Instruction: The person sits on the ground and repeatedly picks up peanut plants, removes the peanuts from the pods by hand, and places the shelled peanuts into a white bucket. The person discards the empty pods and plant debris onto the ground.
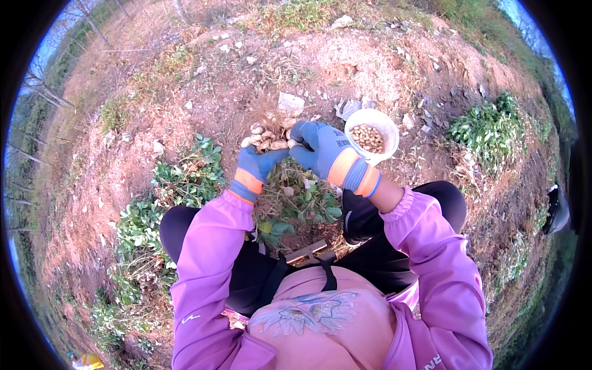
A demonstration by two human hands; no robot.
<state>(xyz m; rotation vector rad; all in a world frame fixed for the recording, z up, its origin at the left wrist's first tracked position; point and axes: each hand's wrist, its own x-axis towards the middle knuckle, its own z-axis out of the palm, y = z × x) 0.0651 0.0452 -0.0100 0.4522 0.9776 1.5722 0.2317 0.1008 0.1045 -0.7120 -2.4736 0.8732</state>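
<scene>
My left hand (259,165), in a blue-grey work glove with an orange cuff, grips the root end of a peanut plant. Pods (264,138) cluster above its fingers, and leafy stems (300,199) hang below the hands. My right hand (319,145), gloved alike, pinches at the right side of the cluster; its fingertips partly hide the pods there. Just right of this hand stands a white plastic bucket (392,144) that holds loose peanut pods (366,138).
Pulled peanut plants (189,178) lie to the left, with another leafy heap (490,129) at the right. Pale plastic scraps (354,107) lie behind the bucket. A wooden piece (306,251) is between my legs. Dry soil with stones surrounds me.
</scene>
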